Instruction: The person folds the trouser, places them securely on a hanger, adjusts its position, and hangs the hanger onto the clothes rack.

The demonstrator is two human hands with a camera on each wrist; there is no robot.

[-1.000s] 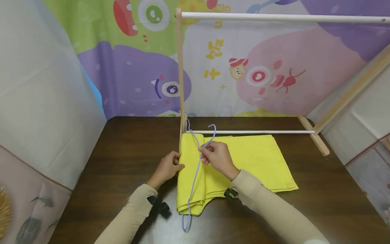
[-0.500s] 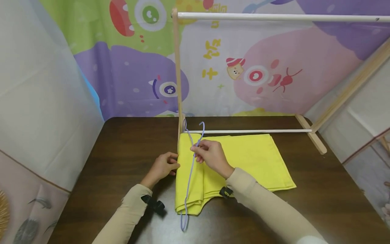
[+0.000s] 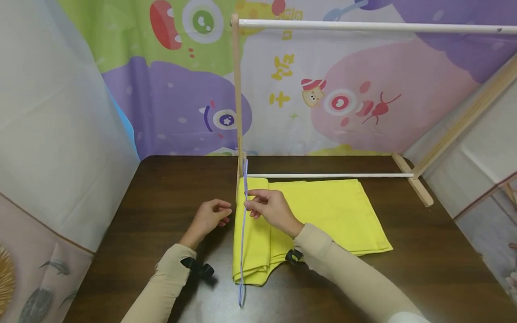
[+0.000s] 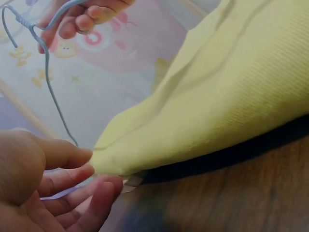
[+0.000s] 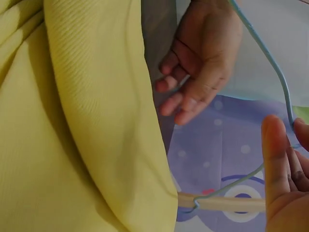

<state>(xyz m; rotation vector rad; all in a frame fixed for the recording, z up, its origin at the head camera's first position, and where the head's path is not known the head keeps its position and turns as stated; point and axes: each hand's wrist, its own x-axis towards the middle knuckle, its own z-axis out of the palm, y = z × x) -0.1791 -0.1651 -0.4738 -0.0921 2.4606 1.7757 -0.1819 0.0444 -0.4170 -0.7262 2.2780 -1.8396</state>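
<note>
A yellow folded cloth garment (image 3: 323, 215) lies on the table, its left part folded over into a thick layer. Along that fold runs a pale purple wire clothes hanger (image 3: 243, 237), seen nearly edge-on in the head view; one end juts out past the cloth's near edge. My right hand (image 3: 270, 208) pinches the hanger below its hook between thumb and fingers. Just left of the fold, my left hand (image 3: 208, 220) hovers with loosely bent fingers, holding nothing. In the left wrist view the hanger's hook and one wire arm (image 4: 54, 96) stand above the cloth.
Behind the garment stands a wooden rack with a white top rail (image 3: 363, 27) and a low white bar (image 3: 331, 175). Its left post (image 3: 238, 98) rises by the hanger's far end. The dark wooden table (image 3: 169, 188) backs onto a cartoon-printed curtain (image 3: 186, 103).
My right hand has swung the hanger's top leftward, so its two sides line up from the head view. My left hand has come off the cloth's edge, a little to the left.
</note>
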